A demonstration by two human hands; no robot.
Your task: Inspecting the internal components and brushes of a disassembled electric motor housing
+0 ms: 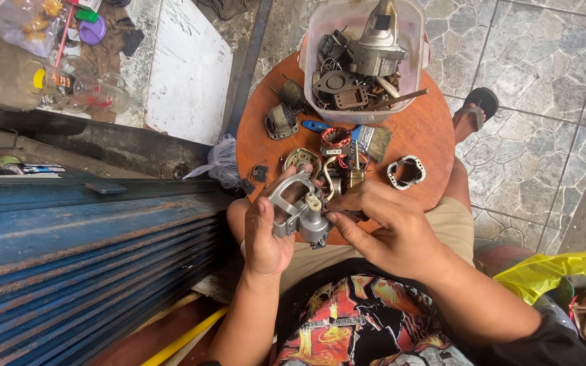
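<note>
The housing gripped in the left hand is showing as cast metal, dull grey and matt, faintly grainy. The round bench is looking like smooth reddish-brown wood with a low sheen. The tub is appearing as cloudy translucent plastic, holding dark, oily metal parts. The paintbrush is showing coarse grey bristles. The floor is reading as rough, matt stone paving. The shutter is looking like ribbed blue-painted metal, rusting.
</note>
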